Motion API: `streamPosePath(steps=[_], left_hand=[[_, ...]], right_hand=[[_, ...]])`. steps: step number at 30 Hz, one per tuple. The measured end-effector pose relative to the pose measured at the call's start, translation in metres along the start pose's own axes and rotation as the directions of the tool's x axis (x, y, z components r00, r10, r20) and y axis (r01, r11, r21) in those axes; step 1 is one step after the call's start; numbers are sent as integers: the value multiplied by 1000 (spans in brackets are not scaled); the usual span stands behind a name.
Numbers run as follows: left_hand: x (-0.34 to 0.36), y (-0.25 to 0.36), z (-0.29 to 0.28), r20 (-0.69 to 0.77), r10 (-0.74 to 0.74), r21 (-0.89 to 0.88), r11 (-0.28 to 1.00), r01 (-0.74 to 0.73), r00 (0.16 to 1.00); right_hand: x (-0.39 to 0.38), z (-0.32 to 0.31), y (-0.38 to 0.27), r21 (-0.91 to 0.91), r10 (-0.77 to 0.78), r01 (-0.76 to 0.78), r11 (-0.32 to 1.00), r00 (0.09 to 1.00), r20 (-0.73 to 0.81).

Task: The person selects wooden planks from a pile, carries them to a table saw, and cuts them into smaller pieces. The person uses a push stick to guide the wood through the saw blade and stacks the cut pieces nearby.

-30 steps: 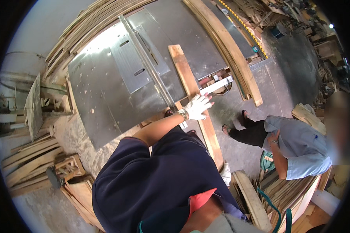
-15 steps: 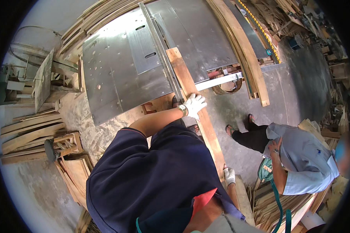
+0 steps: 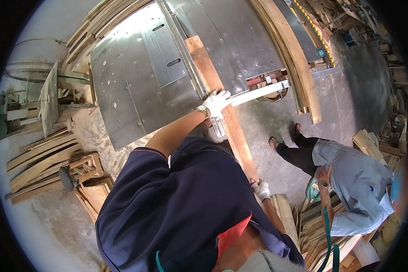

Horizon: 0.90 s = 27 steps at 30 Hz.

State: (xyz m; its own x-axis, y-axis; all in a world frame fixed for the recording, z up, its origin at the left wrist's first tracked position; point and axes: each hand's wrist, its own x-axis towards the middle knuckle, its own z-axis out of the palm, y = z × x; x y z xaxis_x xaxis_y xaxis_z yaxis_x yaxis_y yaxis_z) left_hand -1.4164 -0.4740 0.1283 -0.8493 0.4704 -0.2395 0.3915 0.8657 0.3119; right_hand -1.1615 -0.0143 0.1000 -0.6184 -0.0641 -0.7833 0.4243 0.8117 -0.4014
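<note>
A long wooden board point(image 3: 235, 136) lies lengthwise along a metal rail point(image 3: 184, 50) on a grey metal machine table point(image 3: 136, 86). Its far part rests on the table, while the near part reaches back past the table's edge beside my body. My left hand point(image 3: 217, 103), in a white glove with the fingertips bare, grips across the board near the table's edge, against the rail. At the board's near end my right hand point(image 3: 261, 189), gloved too, is closed around the end; some of its fingers are hidden.
Several long planks point(image 3: 299, 68) lie along the table's right side. A person in a grey shirt point(image 3: 349, 172) stands at the right, near stacked wood strips point(image 3: 315, 229). More boards point(image 3: 41, 158) and a wooden frame point(image 3: 88, 170) are at the left.
The board has slid forward along the rail, farther onto the table. Both my hands have moved forward with it, keeping their hold.
</note>
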Motion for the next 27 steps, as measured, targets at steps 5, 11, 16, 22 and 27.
streamPosePath(steps=[5, 11, 16, 22, 27], left_hand=[[8, -8, -17, 137, -66, 7, 998, 66, 988], [4, -21, -7, 53, -20, -8, 1000, 21, 998], [7, -30, -10, 84, -84, 80, 994, 77, 993], [11, -35, -2, 47, -51, 35, 998, 50, 998], [12, -28, -9, 59, -50, 73, 996, 46, 997]], right_hand=[[11, 10, 14, -134, -21, 20, 991, 1000, -6], [12, 2, -23, 9, 52, -53, 999, 998, 31], [20, 3, -28, -202, -58, 56, 978, 998, -6], [11, 0, -33, -133, -163, 146, 980, 978, -128], [13, -2, -33, -127, -179, 168, 978, 980, -81]])
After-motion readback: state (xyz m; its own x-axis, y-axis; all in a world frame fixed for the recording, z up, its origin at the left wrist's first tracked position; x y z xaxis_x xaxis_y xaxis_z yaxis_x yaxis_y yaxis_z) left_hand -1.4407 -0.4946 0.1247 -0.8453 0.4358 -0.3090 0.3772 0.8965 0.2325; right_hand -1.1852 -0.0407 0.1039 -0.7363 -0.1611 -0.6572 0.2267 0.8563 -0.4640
